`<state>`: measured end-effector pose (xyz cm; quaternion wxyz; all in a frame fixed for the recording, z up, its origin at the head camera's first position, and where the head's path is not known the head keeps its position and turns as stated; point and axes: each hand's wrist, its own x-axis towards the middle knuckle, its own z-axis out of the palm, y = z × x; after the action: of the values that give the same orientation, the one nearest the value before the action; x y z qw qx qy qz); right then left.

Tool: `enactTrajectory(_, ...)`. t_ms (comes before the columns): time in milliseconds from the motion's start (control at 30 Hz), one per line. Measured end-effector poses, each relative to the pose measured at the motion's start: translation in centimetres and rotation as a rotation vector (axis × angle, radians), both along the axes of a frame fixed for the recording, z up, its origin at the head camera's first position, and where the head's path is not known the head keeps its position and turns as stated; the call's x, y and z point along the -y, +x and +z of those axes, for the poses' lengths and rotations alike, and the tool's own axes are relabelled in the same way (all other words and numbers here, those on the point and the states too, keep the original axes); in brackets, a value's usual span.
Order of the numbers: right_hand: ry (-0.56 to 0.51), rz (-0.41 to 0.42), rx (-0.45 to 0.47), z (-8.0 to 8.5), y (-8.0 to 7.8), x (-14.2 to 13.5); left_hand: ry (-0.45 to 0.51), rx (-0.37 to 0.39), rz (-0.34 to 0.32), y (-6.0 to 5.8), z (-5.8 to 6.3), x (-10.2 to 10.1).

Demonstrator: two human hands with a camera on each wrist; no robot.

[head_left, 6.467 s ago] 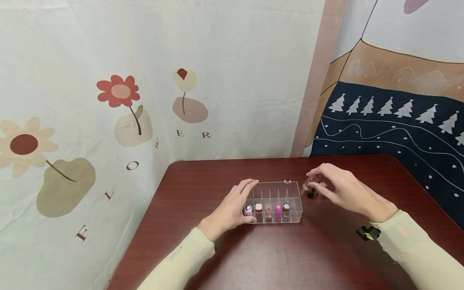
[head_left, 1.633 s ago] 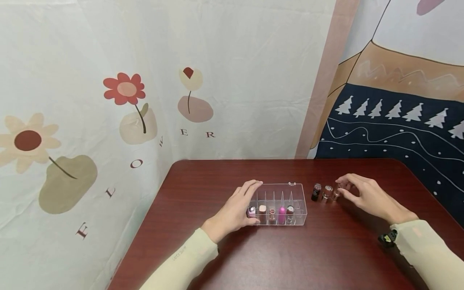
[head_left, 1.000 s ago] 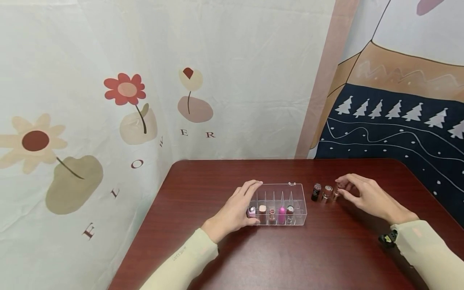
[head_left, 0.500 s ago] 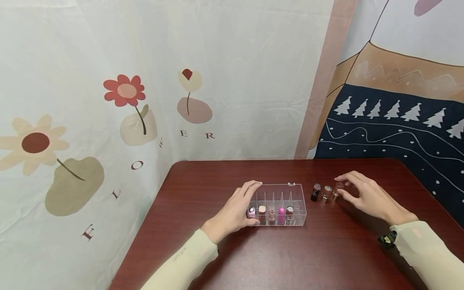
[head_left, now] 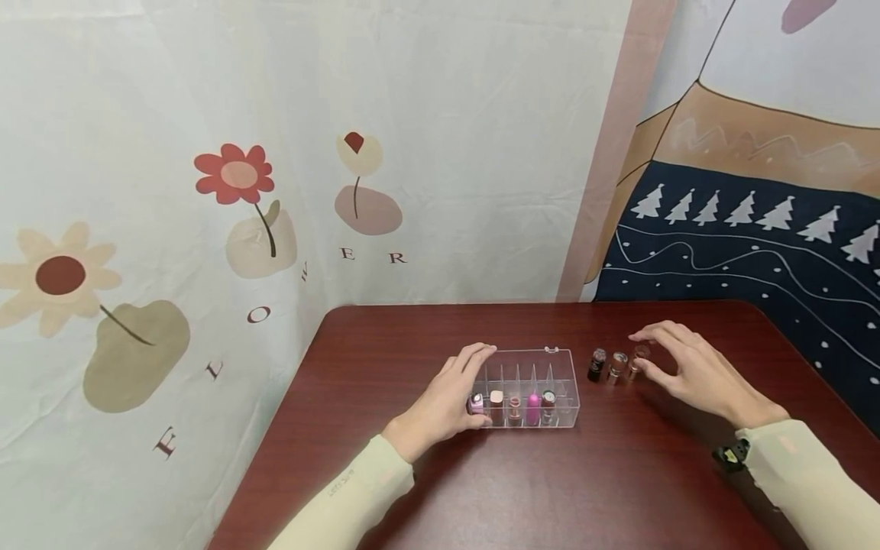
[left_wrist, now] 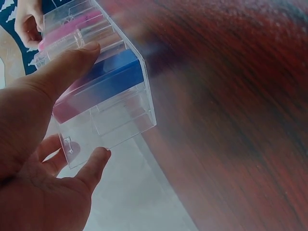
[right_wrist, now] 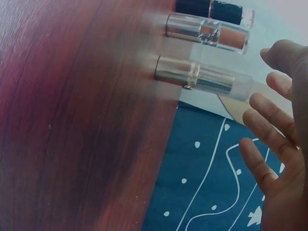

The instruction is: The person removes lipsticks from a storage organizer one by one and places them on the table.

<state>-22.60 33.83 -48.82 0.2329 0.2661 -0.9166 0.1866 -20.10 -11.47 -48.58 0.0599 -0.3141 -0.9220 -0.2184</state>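
Observation:
My left hand (head_left: pixel 440 399) grips the left end of a clear divided organizer (head_left: pixel 567 393), thumb at the front wall and fingers behind. Several lipsticks stand in the organizer's front row, one of them a bright pink lipstick (head_left: pixel 533 410). In the left wrist view a blue and pink tube (left_wrist: pixel 103 84) is in the compartment by my thumb. My right hand (head_left: pixel 694 374) is beside a gold lipstick with a clear cap (right_wrist: pixel 199 79) that stands upright on the table. The right wrist view shows its fingers spread and apart from that lipstick.
A black lipstick (head_left: pixel 596 365) and a clear-capped lipstick with a brownish top (head_left: pixel 617 367) stand in line with the gold one, right of the organizer. The dark red table (head_left: pixel 481 489) ends at a printed curtain (head_left: pixel 447 153) behind.
Earlier, my right hand was over lipsticks close to the organizer; it then shifted right to the gold lipstick. Just now its fingers have parted from it. My left hand stays on the organizer.

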Motion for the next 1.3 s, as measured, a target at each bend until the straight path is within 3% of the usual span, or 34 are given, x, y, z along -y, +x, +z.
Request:
enactTrajectory(400,0.002,0.039,-0.076,1.0,1.1,2.1,-0.041,0.023,0.018,0.1,-0.7,-0.3)
enactTrajectory(667,0.025,0.093,-0.075,1.7,1.4,4.7,-0.077,0.003,0.045,0.5,-0.9,-0.4)
enactTrajectory(967,0.037,0.173,-0.079,1.9,1.2,7.4,-0.084,-0.031,0.047,0.6,-0.6,-0.3)
enactTrajectory(1300,0.098,0.282,-0.097,1.5,1.4,9.8,-0.091,-0.032,0.023,-0.1,0.1,-0.3)
